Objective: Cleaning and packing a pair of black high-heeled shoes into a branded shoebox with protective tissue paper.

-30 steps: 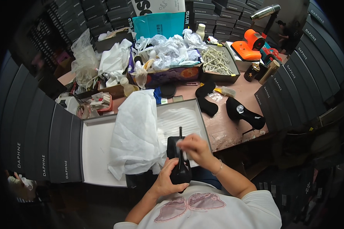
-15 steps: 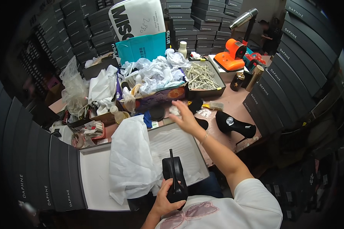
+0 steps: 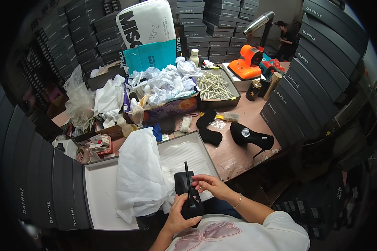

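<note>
A black high-heeled shoe (image 3: pixel 193 206) is in my left hand (image 3: pixel 176 216), sole up, its thin heel pointing away from me. My left fingers and thumb wrap round the near end. My right hand (image 3: pixel 211 186) is beside the sole and heel, fingers loosely bent and apart; I see nothing in it, and cannot tell whether its fingertips touch the shoe. Beyond the shoe lies an open shoebox (image 3: pixel 205 147) lined with white padding. White tissue paper (image 3: pixel 138 175) spills over its left part. A small white wad (image 3: pixel 185 124) rests past the box's far edge.
Another black high-heeled shoe (image 3: pixel 251 137) lies on the pink table (image 3: pixel 234 161), near black fabric pieces (image 3: pixel 209 136) and a brush (image 3: pixel 228 116). Behind are a box of crumpled paper (image 3: pixel 163 109), a tray of pale sticks (image 3: pixel 238 98) and an orange device (image 3: pixel 244 67). Stacked shoeboxes (image 3: pixel 318 71) flank the table.
My right hand has come back from the white wad to beside the shoe, and the wad now lies uncovered on the table. My left hand still holds the shoe. The whole view has shifted slightly.
</note>
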Demonstrator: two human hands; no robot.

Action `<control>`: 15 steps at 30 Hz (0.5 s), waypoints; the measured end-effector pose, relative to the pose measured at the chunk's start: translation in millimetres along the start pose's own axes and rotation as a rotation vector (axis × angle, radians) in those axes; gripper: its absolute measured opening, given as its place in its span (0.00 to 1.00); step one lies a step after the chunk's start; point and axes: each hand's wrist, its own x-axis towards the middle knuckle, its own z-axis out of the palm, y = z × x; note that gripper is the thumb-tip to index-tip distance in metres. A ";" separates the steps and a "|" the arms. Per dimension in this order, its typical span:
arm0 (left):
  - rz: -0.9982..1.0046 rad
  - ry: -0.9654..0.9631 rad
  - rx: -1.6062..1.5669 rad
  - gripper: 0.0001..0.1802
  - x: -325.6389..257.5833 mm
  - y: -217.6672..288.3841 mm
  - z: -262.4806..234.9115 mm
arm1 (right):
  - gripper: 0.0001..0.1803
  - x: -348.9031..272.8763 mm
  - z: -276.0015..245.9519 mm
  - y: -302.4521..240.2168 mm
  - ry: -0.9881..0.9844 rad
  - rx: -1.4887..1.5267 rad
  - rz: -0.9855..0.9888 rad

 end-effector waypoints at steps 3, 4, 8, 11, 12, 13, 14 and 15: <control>-0.005 0.010 -0.019 0.37 -2.4 1.3 1.0 | 0.21 1.9 7.6 0.6 -0.022 -0.023 0.012; 0.014 0.011 0.023 0.38 -2.5 1.3 2.0 | 0.21 1.9 10.9 -1.9 -0.048 -0.050 -0.001; 0.055 0.042 0.133 0.39 -2.2 1.3 12.6 | 0.21 -7.8 27.0 -12.7 -0.075 -0.247 -0.136; -0.008 0.075 -0.046 0.38 -4.2 14.1 14.9 | 0.20 -24.0 36.9 -33.5 0.051 -0.360 -0.336; -0.044 0.088 -0.146 0.38 -8.0 23.3 14.7 | 0.20 -29.3 36.9 -42.0 0.106 -0.391 -0.396; -0.044 0.104 -0.308 0.40 -11.0 38.4 15.3 | 0.19 -32.9 35.3 -49.8 0.161 -0.416 -0.453; -0.033 0.126 -0.345 0.40 -14.5 50.9 14.8 | 0.18 -36.4 31.7 -54.7 0.215 -0.440 -0.511; -0.022 0.146 -0.379 0.41 -19.4 61.9 14.2 | 0.17 -40.6 25.5 -53.0 0.248 -0.413 -0.506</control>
